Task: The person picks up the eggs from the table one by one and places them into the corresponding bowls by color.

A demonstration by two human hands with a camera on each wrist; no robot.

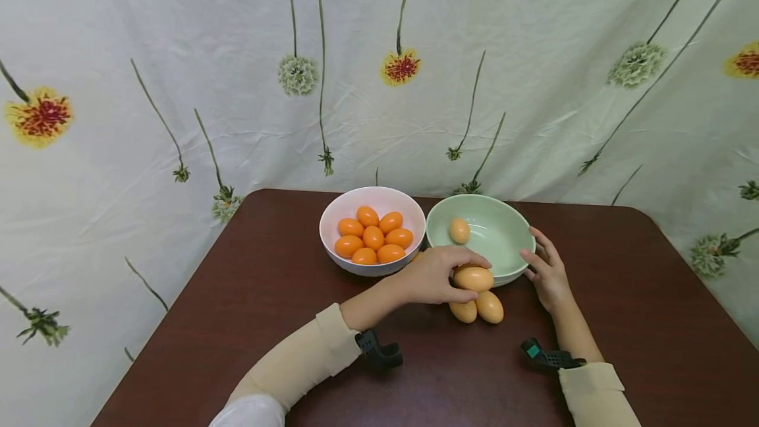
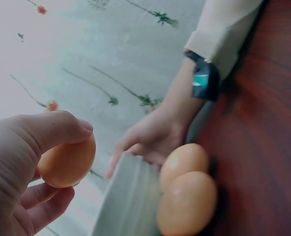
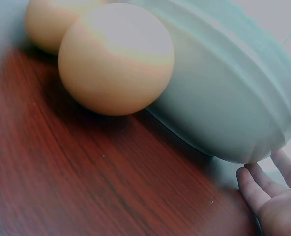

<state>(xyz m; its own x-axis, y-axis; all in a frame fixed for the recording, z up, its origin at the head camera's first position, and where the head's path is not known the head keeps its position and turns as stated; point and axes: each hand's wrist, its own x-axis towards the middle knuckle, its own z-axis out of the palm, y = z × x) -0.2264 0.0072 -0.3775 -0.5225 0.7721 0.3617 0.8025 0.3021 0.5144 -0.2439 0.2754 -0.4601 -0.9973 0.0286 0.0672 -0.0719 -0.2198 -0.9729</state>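
Observation:
My left hand (image 1: 437, 275) pinches a light brown egg (image 1: 473, 279) between thumb and fingers, just off the near rim of the green bowl (image 1: 504, 232). In the left wrist view that egg (image 2: 69, 162) is held clear of the table. One brown egg (image 1: 459, 230) lies inside the green bowl. Two more brown eggs (image 1: 489, 307) rest on the table below my left hand, and part of another shows behind that hand. My right hand (image 1: 548, 275) touches the green bowl's right side; its fingertips meet the bowl's wall (image 3: 209, 98) in the right wrist view.
A white bowl (image 1: 372, 270) holding several orange eggs (image 1: 373, 237) stands directly left of the green bowl, near the back edge of the dark brown table (image 1: 261, 249). A white cloth (image 1: 237, 51) with flower prints hangs behind the table.

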